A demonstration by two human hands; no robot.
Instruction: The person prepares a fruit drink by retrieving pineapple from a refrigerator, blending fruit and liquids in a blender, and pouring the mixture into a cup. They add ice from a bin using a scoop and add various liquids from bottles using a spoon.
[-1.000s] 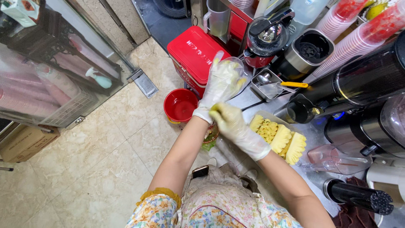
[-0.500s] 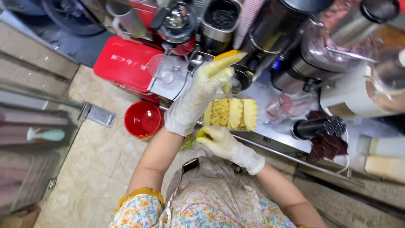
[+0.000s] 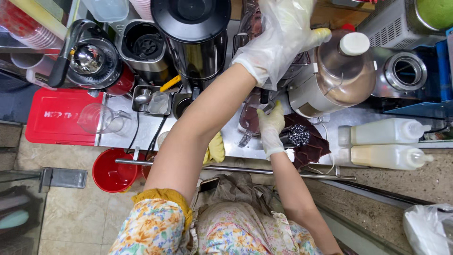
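1. Pink-tinted clear jug (image 3: 250, 120) sits on the steel worktop (image 3: 141, 134), just below the spout of the big juicer (image 3: 337, 71) and directly ahead of the person.
2. Right hand (image 3: 270, 127), gloved, rests on the jug's rim and handle side with fingers curled loosely around it; whether the grip is fully closed I cannot tell, as the left forearm covers part of it.
3. Left hand (image 3: 283, 35), also gloved, reaches well beyond the jug, up over the machines at the back; its fingers are bent, but what they close on, if anything, is hidden.
4. Key relation: the jug lies nearest the right hand, touching it, while the left hand is well apart, farther back and higher. The left forearm crosses diagonally over the jug's left side.
5. Just right of the jug lie a black cylinder with a dotted end (image 3: 295, 136) and a dark red cloth (image 3: 314, 151).
6. Farther right, two squeeze bottles (image 3: 384, 144) lie on their sides, long axes running left to right.
7. Left of the arm stand a clear measuring cup (image 3: 101, 118), a metal tray with a spoon (image 3: 151, 100), and pineapple pieces (image 3: 216, 148) at the worktop's edge.
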